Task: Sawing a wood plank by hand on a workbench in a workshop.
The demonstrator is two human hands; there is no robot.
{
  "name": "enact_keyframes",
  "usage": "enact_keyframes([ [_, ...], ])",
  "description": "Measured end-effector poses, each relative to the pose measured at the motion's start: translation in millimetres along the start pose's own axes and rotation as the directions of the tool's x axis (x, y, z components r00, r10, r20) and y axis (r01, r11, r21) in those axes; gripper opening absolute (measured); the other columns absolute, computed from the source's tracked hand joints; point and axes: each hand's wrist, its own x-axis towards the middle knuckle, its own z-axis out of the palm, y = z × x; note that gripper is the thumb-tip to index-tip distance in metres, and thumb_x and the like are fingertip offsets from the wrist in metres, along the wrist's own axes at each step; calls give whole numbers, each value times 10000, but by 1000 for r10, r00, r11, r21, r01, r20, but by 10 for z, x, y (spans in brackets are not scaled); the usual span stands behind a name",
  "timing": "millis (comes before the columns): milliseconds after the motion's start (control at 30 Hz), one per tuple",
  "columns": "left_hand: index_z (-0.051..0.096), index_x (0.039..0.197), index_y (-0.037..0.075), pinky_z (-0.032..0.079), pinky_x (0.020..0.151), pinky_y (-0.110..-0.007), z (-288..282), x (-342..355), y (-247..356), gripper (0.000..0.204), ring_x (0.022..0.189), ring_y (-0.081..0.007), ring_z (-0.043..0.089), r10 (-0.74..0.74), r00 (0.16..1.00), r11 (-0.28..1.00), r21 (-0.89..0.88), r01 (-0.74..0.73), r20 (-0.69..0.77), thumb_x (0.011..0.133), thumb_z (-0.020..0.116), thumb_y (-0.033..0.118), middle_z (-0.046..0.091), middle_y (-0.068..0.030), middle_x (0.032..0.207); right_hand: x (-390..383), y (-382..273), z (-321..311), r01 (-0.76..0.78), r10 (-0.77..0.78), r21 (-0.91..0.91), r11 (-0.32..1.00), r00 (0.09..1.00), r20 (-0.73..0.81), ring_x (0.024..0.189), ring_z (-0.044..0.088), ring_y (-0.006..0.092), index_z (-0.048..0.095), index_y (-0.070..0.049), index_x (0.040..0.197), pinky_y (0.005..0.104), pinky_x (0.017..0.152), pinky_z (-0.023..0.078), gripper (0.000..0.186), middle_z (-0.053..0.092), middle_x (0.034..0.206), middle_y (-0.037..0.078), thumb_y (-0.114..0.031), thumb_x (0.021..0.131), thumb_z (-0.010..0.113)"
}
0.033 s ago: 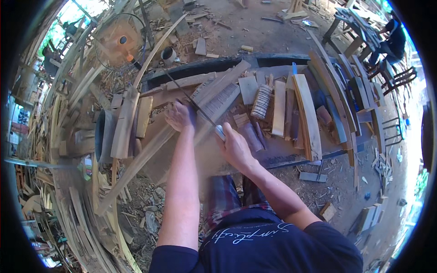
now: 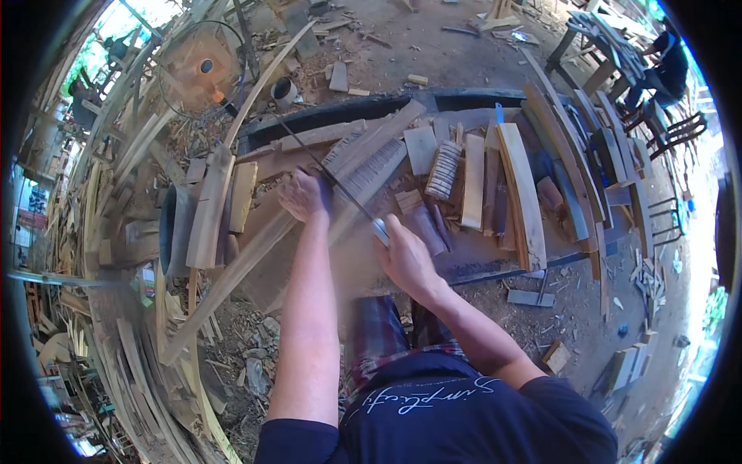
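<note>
My right hand (image 2: 410, 259) is wrapped round the pale handle of what looks like a handsaw (image 2: 328, 174), its long thin blade seen edge-on and slanting away to the far left. Under the blade runs a long wooden board (image 2: 239, 294), crossing the bench diagonally. My left hand (image 2: 304, 195) grips this board left of the blade, fingers bent and partly hidden. Just beyond the blade lies a wood piece (image 2: 369, 172) with many close parallel cuts. A second ridged block (image 2: 443, 170) rests further right.
Boards and offcuts cover the low bench, including a long pale plank (image 2: 522, 197). A round-guarded fan (image 2: 205, 68) and a pail (image 2: 284, 92) stand beyond at the left. Wood is heaped along the left side. Another person (image 2: 661, 69) sits at the far right near a chair (image 2: 680, 135).
My right hand has drawn the saw slightly back toward me and to the right. My left hand stays in place on the board.
</note>
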Motion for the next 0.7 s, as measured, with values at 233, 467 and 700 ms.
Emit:
enact_keyframes([
  [233,728,918,80,452,885,-458,123,-5,-72,327,1032,-320,616,99,995,994,34,-100,26,925,446,245,690,-110,1055,-192,146,15,-119,119,12,993,993,-2,833,608,473,455,-35,1001,545,685,473,247,611,860,266,-216,931,607],
  [467,719,895,69,462,891,-459,87,59,-60,331,1043,-323,622,-3,994,1000,16,1,109,926,449,259,686,-116,1072,-183,80,-104,-17,16,-41,999,1000,-9,826,614,466,452,-28,1022,534,679,479,258,613,856,260,-193,923,624],
  [700,704,921,64,475,884,-443,209,23,-133,328,1034,-308,624,109,994,994,-3,-109,5,931,442,261,682,-114,1079,49,21,-9,-13,13,20,1000,1000,-26,809,612,480,433,-26,1033,546,663,481,269,611,861,270,-191,924,616],
])
